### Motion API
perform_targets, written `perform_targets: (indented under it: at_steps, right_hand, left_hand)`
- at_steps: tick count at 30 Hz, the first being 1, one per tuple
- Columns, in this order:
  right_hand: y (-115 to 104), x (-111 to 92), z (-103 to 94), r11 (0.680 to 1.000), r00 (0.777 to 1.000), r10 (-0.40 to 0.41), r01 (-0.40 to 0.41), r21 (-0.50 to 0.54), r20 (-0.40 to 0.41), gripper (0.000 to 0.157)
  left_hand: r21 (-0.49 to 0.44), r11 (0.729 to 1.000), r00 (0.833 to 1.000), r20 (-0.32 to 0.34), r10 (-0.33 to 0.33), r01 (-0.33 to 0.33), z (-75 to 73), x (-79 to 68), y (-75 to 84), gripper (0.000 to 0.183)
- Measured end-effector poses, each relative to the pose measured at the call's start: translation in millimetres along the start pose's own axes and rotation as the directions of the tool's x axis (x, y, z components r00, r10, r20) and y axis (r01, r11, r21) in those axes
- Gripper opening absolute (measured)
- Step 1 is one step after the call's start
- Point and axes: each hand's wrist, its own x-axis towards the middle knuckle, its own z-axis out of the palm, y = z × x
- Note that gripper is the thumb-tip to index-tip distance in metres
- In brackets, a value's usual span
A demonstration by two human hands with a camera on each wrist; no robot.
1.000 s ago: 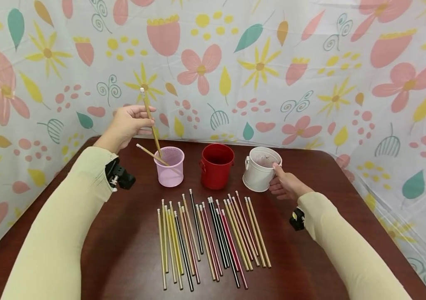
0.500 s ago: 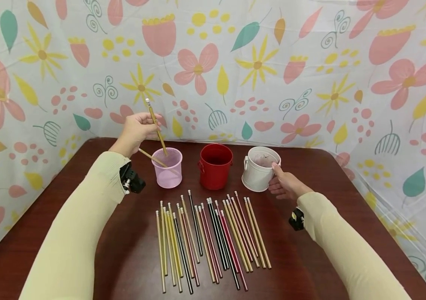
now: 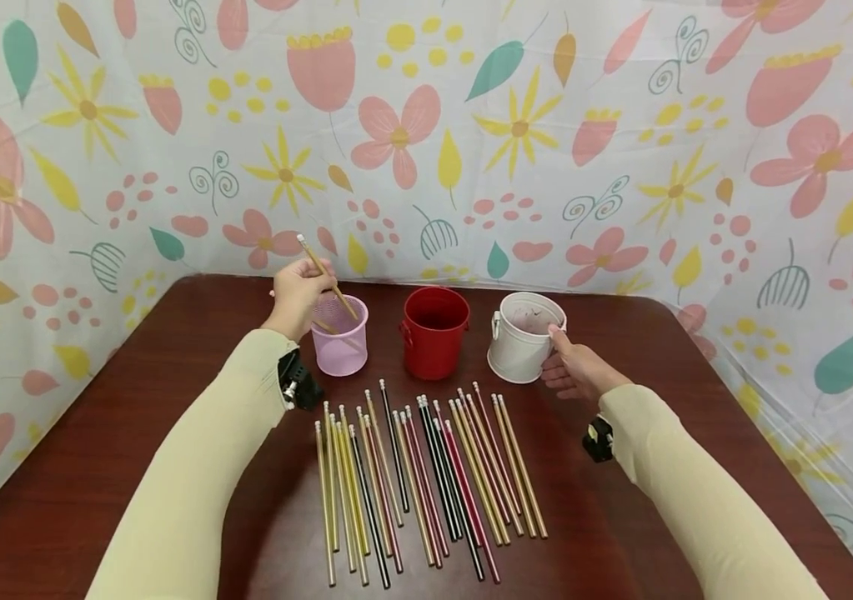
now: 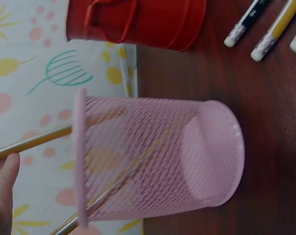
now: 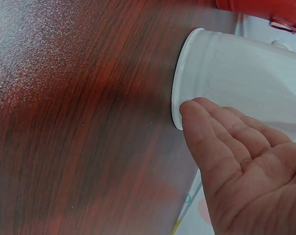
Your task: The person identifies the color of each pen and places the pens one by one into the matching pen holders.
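Note:
My left hand (image 3: pixel 298 296) pinches a gold pencil (image 3: pixel 321 265) near its middle, with the white eraser end up. The pencil's lower end is inside the pink mesh cup (image 3: pixel 342 358), tilted across its mouth. In the left wrist view, a second gold pencil (image 4: pixel 67 226) leans in the cup and reaches down to its base. My right hand (image 3: pixel 579 367) is at the white bucket (image 3: pixel 512 358), its thumb at the rim. The right wrist view shows its fingers (image 5: pixel 236 132) extended along the bucket's side.
A red bucket (image 3: pixel 435 342) stands between the pink cup and the white bucket. In front of them lies a row of gold, black and red pencils (image 3: pixel 324 500) with white erasers. A flower-patterned cloth (image 3: pixel 426 167) hangs behind the dark wooden table (image 3: pixel 133 400).
My left hand has moved right and down towards the pink cup, lowering the pencil deeper into it. My right hand stays at the white bucket.

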Motion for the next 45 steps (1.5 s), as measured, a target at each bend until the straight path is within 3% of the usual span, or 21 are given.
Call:
perform_targets:
  at_steps: [8, 13, 29, 36, 39, 45]
  right_hand:
    - [-3, 0, -1.5, 1.000, 1.000, -0.009, 0.009, -0.002, -0.012, 0.095]
    - [-3, -1, -0.9, 1.000, 1.000, -0.016, 0.016, -0.003, -0.010, 0.096]
    - [-3, -1, 2.2, 0.999, 0.999, -0.034, 0.034, -0.007, -0.011, 0.097]
    - [0, -2, 1.9, 1.000, 0.999, -0.028, 0.028, -0.001, -0.016, 0.095]
    - [-1, -3, 1.8, 1.000, 0.999, -0.030, 0.030, -0.007, -0.015, 0.095]
    - [0, -2, 1.3, 1.000, 0.999, -0.031, 0.031, 0.000, -0.013, 0.095]
  left_hand:
    - [0.092, 0.996, 1.000, 0.015, 0.016, -0.017, 3.0, -2.5, -13.0, 0.021]
    - [0.139, 0.990, 0.999, 0.025, -0.023, 0.019, 1.9, -5.5, -19.8, 0.021]
    - [0.173, 0.982, 0.997, 0.015, -0.077, 0.074, -4.9, -8.6, -28.8, 0.031]
    - [0.127, 0.987, 0.995, -0.002, -0.097, 0.097, -10.9, -9.3, -27.8, 0.030]
    - [0.130, 0.988, 0.996, -0.003, -0.084, 0.084, -15.0, -10.2, -28.3, 0.029]
    - [0.233, 0.972, 1.000, 0.004, -0.031, 0.029, -26.5, -12.7, -28.4, 0.026]
